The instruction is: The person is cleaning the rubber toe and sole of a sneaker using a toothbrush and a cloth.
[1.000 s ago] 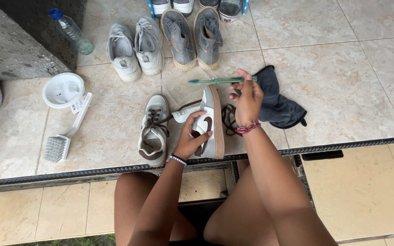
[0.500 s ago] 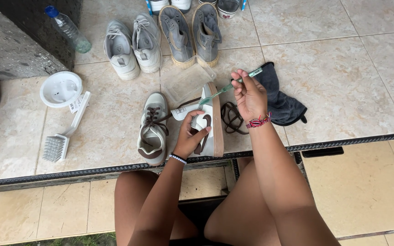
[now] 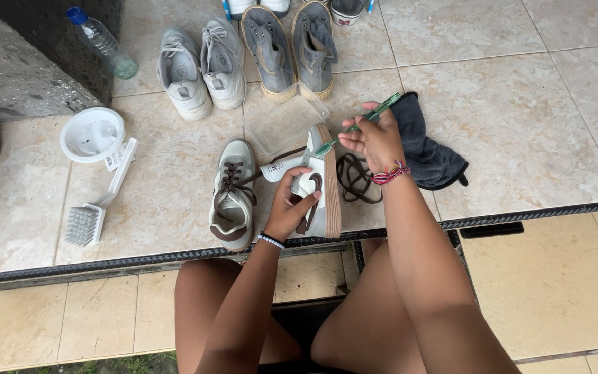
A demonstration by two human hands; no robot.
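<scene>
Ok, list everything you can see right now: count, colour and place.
Sneaker on its side: one, white with brown trim, held on the tiles
Matching sneaker: one, upright beside it
Toothbrush: one, green, head at the held sneaker
Tube: one, white, behind the held sneaker
Laces: brown, loose
Cloth: one, dark, right
Clear tray: one
Grey-white sneakers: pair, back
Grey tan-soled shoes: pair, back
Bottle: one, clear, blue cap
Bowl: one, white
Scrub brush: one, white
Left hand: grips sneaker
Right hand: holds toothbrush
</scene>
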